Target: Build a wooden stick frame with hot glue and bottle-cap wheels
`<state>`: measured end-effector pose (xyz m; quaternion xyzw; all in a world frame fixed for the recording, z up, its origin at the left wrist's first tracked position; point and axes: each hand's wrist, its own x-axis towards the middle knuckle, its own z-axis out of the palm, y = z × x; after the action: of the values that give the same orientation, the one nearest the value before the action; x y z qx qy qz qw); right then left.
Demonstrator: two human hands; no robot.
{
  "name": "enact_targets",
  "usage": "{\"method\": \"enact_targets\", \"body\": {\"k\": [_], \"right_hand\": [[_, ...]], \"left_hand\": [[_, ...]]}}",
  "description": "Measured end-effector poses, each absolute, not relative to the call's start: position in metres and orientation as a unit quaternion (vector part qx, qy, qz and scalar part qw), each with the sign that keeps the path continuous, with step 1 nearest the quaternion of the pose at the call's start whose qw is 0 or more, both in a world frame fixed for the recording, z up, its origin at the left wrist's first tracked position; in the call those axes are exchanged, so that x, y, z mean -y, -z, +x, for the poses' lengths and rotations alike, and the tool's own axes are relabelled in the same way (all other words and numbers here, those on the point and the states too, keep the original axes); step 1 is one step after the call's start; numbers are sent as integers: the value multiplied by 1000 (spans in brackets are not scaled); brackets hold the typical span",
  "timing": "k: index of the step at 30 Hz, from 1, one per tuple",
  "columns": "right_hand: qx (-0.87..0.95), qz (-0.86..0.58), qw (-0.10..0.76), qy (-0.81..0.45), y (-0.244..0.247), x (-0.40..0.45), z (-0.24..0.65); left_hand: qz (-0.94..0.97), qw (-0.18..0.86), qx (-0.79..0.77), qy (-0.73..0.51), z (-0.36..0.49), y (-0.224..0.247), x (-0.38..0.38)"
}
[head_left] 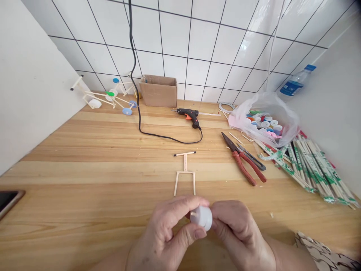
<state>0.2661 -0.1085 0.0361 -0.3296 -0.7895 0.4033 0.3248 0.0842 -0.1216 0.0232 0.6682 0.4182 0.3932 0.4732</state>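
A phone (pixel 9 201) lies far left, a bottle (pixel 295 83) back right.

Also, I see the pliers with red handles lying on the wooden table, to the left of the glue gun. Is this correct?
Not quite: the head view shows the pliers to the right of the glue gun. They do have red handles and lie on the wooden table.

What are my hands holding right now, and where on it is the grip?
A white cap, its round side between your left hand's thumb and fingers; your right fingertips meet its right end.
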Motion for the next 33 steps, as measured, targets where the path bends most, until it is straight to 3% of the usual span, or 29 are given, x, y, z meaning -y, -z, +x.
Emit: {"method": "enact_targets", "body": {"k": [4, 11, 17, 22, 33], "right_hand": [[710, -357, 307, -524, -33, 109, 266], [758, -329, 330, -456, -33, 106, 266], [674, -408, 297, -540, -26, 99, 268], [579, -454, 300, -607, -24, 97, 267], [576, -404, 296, -646, -25, 103, 264]], "left_hand": [[666, 478, -415, -395, 84, -24, 121], [632, 530, -408, -393, 86, -24, 115], [563, 595, -452, -354, 85, -15, 109], [576, 535, -469, -404, 86, -18, 105], [512, 603, -451, -413, 87, -17, 105]]}}
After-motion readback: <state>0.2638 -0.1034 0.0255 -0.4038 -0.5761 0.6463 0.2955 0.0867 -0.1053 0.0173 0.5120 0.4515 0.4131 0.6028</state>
